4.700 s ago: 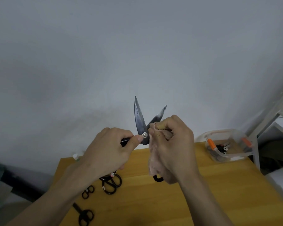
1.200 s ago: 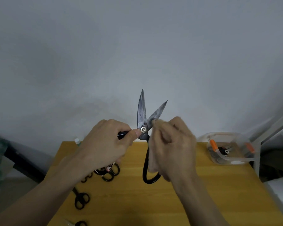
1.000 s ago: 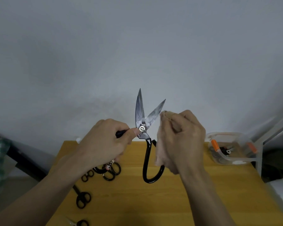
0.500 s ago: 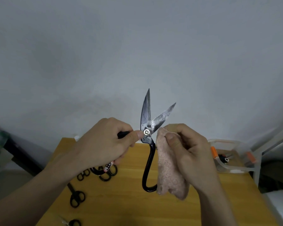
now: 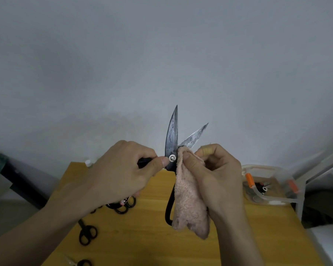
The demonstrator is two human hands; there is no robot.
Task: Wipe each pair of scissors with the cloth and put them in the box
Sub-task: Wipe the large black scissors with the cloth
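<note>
Raised above the bench (image 5: 229, 237), the big scissors (image 5: 171, 135) stay splayed in the left hand (image 5: 119, 173), fingers curled round one handle, so the right hand (image 5: 217, 179) pinching the cloth (image 5: 188, 206) reaches the blade root; the box (image 5: 271, 200) waits rightward.

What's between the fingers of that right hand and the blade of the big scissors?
In the head view, the pink cloth lies between them: the right hand pinches it against the lower blade of the big scissors, near the pivot screw.
</note>
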